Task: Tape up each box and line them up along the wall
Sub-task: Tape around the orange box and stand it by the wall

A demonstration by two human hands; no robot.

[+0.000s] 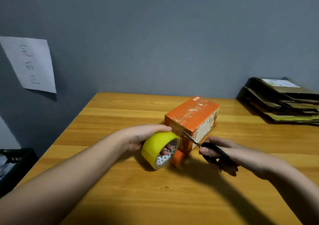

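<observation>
Wooden table (pixel 120 190); left hand (pixel 138 138) round tape roll (pixel 159 149); right hand (pixel 219 153) gripping scissors (pixel 198 143)

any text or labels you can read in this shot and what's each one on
None reads clearly.
Sheet of paper on the wall: handwritten characters, too blurred to read.
Orange box: print on top and side, blurred under shiny tape.
Tape roll core: a triangle pattern, no words.
Flattened cardboard stack: white label, too small.

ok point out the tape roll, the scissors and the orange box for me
tape roll (pixel 156 144), head view, on its yellow outer band
scissors (pixel 190 139), head view, on the metal blades
orange box (pixel 191 115), head view, on its top face
</observation>
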